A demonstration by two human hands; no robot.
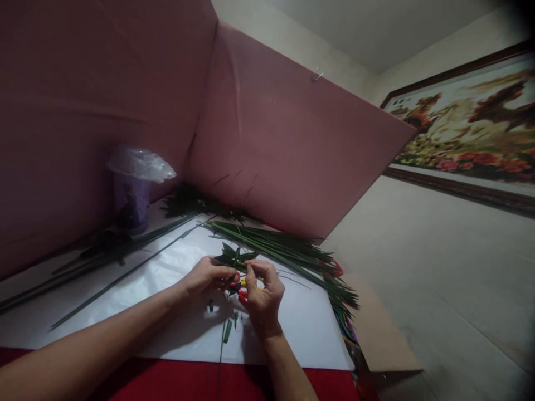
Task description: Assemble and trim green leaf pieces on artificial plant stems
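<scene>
Both my hands meet over a white sheet (292,323) on the table. My left hand (207,278) is closed, pinching a small folded green leaf piece (232,257) whose pointed tips fan out above my fingers. My right hand (263,295) is also closed, fingertips pinched on a thin green strip of the same leaf piece. Red-handled scissors (241,291) with a bit of yellow lie just under and between my hands, partly hidden. A long thin green strip (221,345) runs from the hands toward me. Small cut green bits (228,329) lie on the sheet below.
A bundle of long green leaves (292,250) lies right of the hands, more long leaves (104,256) at the left. A purple cup (132,200) covered in clear plastic stands back left. Pink boards (271,128) wall the table. Red cloth (188,381) edges the front.
</scene>
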